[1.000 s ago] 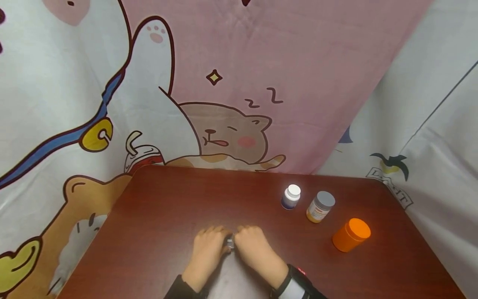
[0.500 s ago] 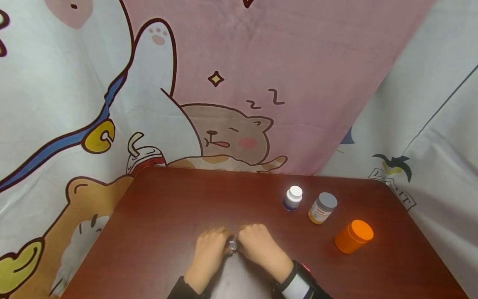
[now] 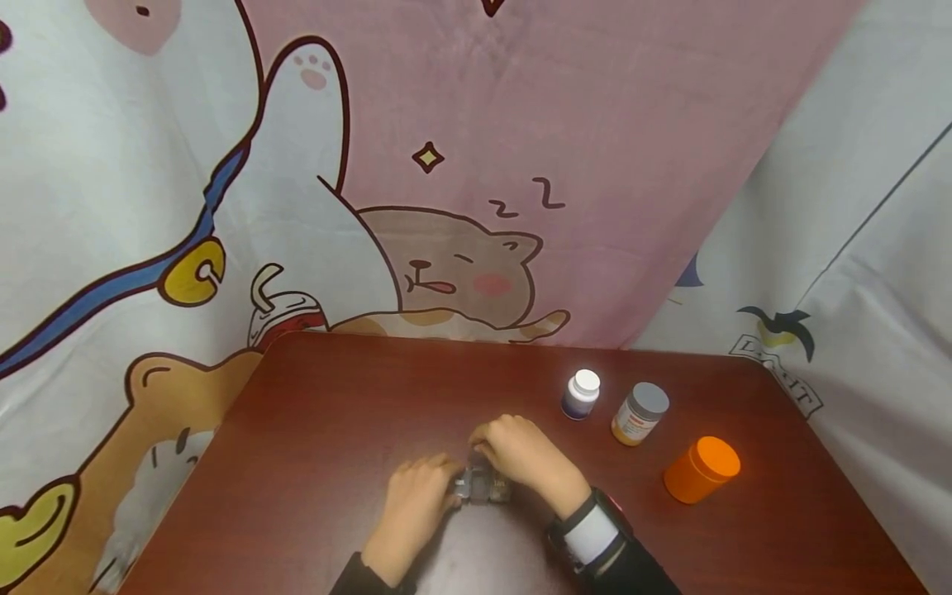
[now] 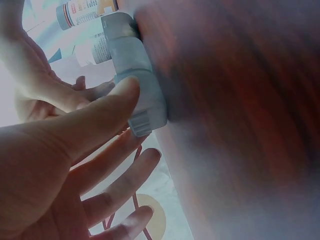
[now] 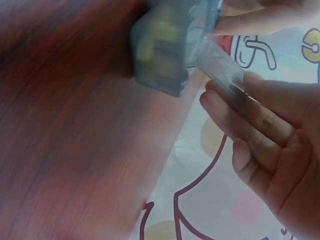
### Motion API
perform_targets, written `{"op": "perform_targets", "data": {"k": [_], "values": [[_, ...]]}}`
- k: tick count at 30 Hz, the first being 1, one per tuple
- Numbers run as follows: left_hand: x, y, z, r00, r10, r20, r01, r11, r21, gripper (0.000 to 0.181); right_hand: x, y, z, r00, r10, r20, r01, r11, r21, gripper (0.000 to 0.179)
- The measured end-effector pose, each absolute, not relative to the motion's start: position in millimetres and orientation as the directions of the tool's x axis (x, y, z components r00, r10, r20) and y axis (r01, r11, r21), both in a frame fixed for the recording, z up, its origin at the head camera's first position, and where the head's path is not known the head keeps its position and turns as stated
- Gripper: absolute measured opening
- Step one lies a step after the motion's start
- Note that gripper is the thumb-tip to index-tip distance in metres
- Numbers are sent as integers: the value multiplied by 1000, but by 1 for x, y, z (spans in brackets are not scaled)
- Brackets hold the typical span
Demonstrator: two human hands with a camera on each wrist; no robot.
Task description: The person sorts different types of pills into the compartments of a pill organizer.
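Observation:
A small translucent grey pill box (image 3: 483,486) lies lengthwise on the table, its compartments showing in the head view. My left hand (image 3: 416,496) grips its left end, with the thumb (image 4: 120,97) pressed along its side in the left wrist view. Above the box, my right hand (image 3: 521,450) pinches a clear plastic flap (image 5: 222,70) between thumb and forefinger. That flap stands tilted up at the edge of the box. Something yellowish shows blurred through the box wall (image 5: 160,55) in the right wrist view.
To the right on the dark red table (image 3: 335,397) stand a white and blue bottle (image 3: 580,395), a grey-capped jar (image 3: 640,413) and an orange bottle (image 3: 701,469), all upright. A printed cloth (image 3: 595,124) hangs behind the table's far edge.
My right hand has lifted and moved back from the box, raising the clear flap and uncovering more of the box. My left hand keeps its hold in nearly the same place.

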State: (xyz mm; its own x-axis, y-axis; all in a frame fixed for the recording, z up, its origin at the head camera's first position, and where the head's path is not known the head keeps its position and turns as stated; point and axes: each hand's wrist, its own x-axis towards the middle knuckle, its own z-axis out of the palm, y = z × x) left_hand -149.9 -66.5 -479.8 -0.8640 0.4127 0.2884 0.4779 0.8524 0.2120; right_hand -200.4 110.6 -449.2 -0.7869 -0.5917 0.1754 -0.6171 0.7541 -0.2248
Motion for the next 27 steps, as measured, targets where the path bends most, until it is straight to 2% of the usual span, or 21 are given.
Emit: {"op": "perform_targets", "data": {"k": [12, 17, 23, 27], "values": [[-149, -67, -483, -863, 417, 287, 486, 839, 244, 42, -190, 127, -456, -740, -626, 246, -661, 744, -97, 18], [-150, -66, -484, -868, 409, 282, 479, 838, 261, 42, -183, 160, -451, -736, -619, 272, -653, 756, -47, 21], [-150, -67, -484, -865, 407, 294, 481, 839, 255, 42, -183, 210, -436, -703, -595, 388, -641, 767, 16, 29], [-149, -68, -485, -863, 409, 298, 483, 841, 245, 44, -186, 245, -423, -744, -528, 411, -568, 823, 30, 42]]}}
